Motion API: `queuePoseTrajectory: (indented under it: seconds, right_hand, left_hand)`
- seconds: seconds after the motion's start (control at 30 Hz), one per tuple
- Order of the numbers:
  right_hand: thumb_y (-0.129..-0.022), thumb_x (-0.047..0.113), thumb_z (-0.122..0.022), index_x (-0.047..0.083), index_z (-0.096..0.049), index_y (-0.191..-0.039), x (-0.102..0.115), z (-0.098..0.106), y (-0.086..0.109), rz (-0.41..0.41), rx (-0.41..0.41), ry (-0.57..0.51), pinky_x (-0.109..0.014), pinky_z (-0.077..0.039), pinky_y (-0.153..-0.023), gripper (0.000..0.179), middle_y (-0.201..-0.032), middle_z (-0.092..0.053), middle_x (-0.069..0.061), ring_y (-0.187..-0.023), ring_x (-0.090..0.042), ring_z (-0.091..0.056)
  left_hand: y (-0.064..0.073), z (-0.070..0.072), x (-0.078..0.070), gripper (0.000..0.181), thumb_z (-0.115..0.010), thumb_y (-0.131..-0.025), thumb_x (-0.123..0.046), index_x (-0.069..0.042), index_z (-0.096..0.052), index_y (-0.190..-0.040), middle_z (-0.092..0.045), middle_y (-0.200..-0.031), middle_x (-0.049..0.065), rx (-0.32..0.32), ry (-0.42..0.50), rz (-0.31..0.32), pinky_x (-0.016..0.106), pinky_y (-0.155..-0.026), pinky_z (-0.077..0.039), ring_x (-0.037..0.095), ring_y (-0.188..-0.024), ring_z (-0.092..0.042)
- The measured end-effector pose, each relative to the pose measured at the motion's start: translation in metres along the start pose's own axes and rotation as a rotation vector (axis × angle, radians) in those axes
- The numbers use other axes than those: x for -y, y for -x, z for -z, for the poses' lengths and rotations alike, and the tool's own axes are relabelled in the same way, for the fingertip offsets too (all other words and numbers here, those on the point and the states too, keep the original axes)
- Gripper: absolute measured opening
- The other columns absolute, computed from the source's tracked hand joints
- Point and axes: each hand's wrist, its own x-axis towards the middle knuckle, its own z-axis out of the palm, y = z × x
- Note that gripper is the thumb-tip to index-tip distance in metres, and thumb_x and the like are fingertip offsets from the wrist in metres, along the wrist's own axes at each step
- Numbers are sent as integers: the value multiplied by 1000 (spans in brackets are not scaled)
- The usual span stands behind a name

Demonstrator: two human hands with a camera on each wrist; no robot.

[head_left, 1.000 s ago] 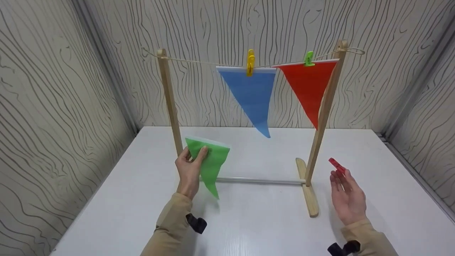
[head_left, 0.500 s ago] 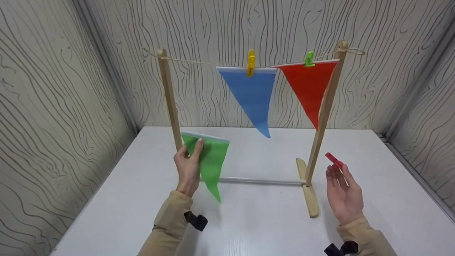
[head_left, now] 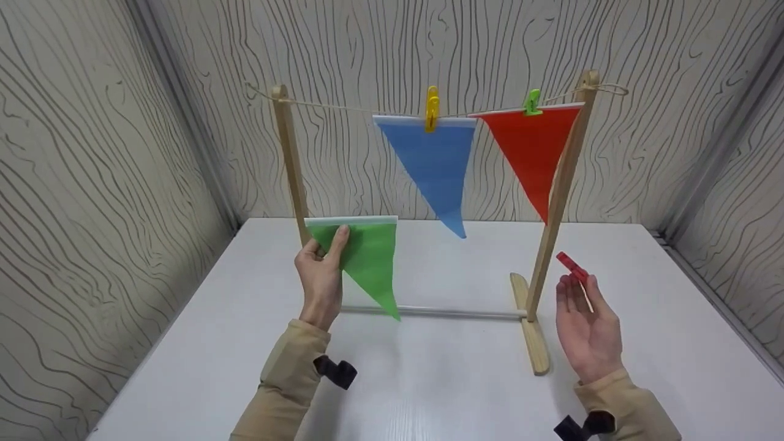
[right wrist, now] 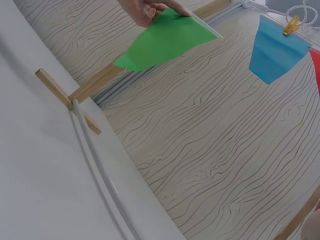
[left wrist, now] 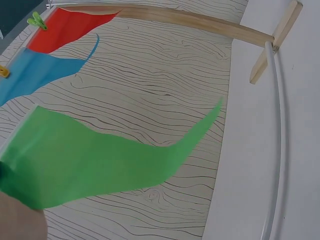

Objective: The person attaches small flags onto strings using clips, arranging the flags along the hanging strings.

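Observation:
My left hand (head_left: pixel 321 275) pinches a green triangular flag (head_left: pixel 370 254) near its white top edge, thumb in front, beside the left post and below the string (head_left: pixel 334 106). The flag's point hangs down; in the left wrist view the green flag (left wrist: pixel 100 155) spreads out from the fingers. Right of the stand, my right hand (head_left: pixel 591 337), palm up, pinches a red clothespin (head_left: pixel 572 266) at the fingertips. From the string hang a blue flag (head_left: pixel 432 162) under a yellow clothespin (head_left: pixel 432 109) and a red flag (head_left: pixel 536 147) under a green clothespin (head_left: pixel 533 102).
A wooden left post (head_left: pixel 291 162) and right post (head_left: pixel 563 184) carry the string. A white rod (head_left: pixel 453 312) joins them low down, and a wooden foot (head_left: pixel 533 343) lies under the right post. All stand on a white table (head_left: pixel 429 380) before a wood-patterned wall (head_left: pixel 361 49).
My left hand has raised the green flag, and its top edge has turned nearly level. The right hand has moved slightly up and left with the red clothespin.

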Motion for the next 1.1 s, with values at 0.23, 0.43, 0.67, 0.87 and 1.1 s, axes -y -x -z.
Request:
queuePoseTrajectory:
  seconds: [0.23,0.43,0.67,0.87,1.1]
  right_hand:
    - [-107,16,-44,9,-55,-129,-6,-10,-1,3,33,2,-18,-35,-118,26,-126,-61,-7,-120,-19,-58]
    - [-108,13,-41,3,-59,-129,-15,-21,-6,8,130,28,-24,-42,-115,30,-132,-65,-11,-124,-22,-61]
    - [-107,8,-41,-3,-62,-125,-27,-36,-17,-10,192,-31,-31,-49,-110,30,-132,-67,-17,-123,-27,-64]
    - [-105,7,-46,-1,-61,-127,-35,-47,-26,5,148,30,-31,-52,-107,28,-128,-67,-14,-119,-26,-64]
    - [-104,7,-50,2,-64,-123,-45,-63,-37,22,110,96,-31,-51,-107,24,-128,-66,-12,-119,-25,-65]
  left_hand:
    - [-4,-1,-11,26,-64,-99,-12,2,-64,-121,-74,-110,5,-4,74,35,31,-98,-57,16,-102,-71]
    - [-7,-3,-20,25,-63,-99,-10,3,-64,-120,-74,-107,3,-4,155,56,33,-102,-55,16,-104,-70]
    - [-10,-4,-28,22,-61,-100,-10,2,-63,-118,-74,-107,3,15,225,67,42,-109,-50,18,-109,-69]
    - [-13,-5,-34,21,-60,-101,-10,1,-63,-119,-70,-109,3,20,257,71,44,-110,-49,18,-110,-67]
    - [-19,-5,-41,25,-60,-101,-11,3,-63,-121,-66,-107,3,7,245,74,46,-112,-47,17,-107,-66]
